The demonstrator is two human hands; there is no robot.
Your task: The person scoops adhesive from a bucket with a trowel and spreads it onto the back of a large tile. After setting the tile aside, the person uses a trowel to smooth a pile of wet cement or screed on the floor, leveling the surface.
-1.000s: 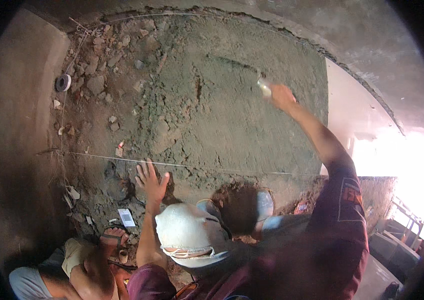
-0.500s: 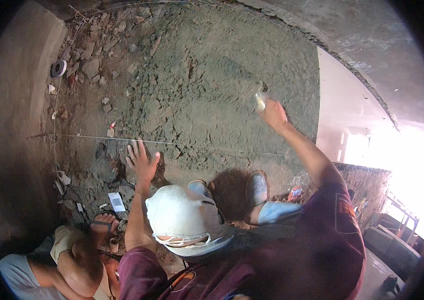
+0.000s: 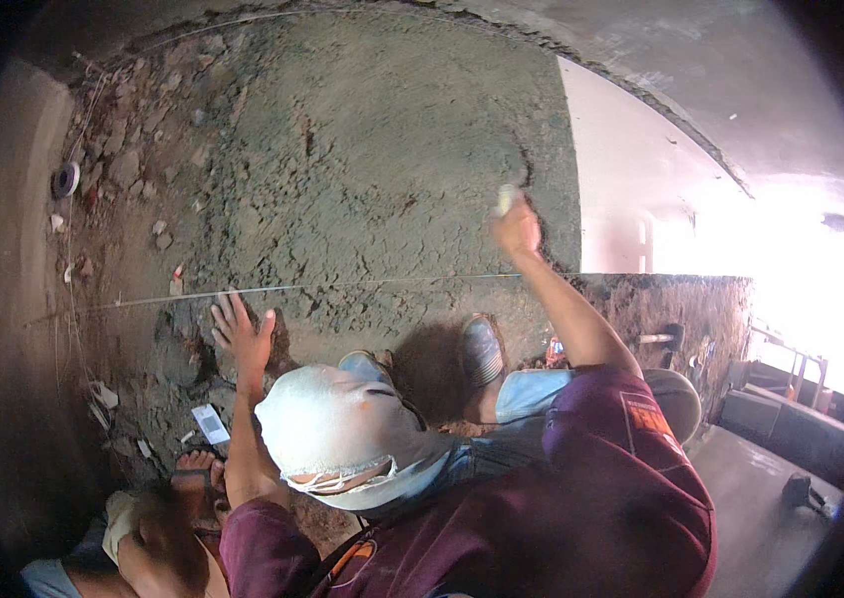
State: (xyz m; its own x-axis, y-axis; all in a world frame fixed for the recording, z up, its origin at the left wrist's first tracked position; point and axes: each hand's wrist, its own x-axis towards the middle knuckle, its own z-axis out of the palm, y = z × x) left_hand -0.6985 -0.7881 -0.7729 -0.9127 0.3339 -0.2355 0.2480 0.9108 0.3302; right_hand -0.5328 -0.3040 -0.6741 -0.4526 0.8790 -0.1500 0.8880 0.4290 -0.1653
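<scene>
My right hand (image 3: 518, 231) is closed round the pale handle of what looks like a trowel (image 3: 506, 197). It is low over the grey wet mortar (image 3: 402, 130), near the mortar's right edge; the blade blends into the surface and is hard to make out. My left hand (image 3: 243, 337) holds nothing. Its fingers are spread on the rough ground, with the tips by a taut pale string (image 3: 273, 289) that runs across in front of me. I squat in torn light jeans (image 3: 332, 419), both slippered feet (image 3: 482, 349) on my side of the string.
Rubble (image 3: 123, 164) and a white roll (image 3: 66, 179) lie along the left wall (image 3: 3, 229). A white packet (image 3: 210, 424) is near a co-worker's sandalled foot (image 3: 195, 463) at lower left. To the right is a smooth pale surface (image 3: 621, 179); a dropped edge (image 3: 681, 289) runs below it.
The whole view has shifted, so the scene sits further left. Against the mortar, my right hand with the trowel has moved right, closer to the pale surface. My left hand stays put.
</scene>
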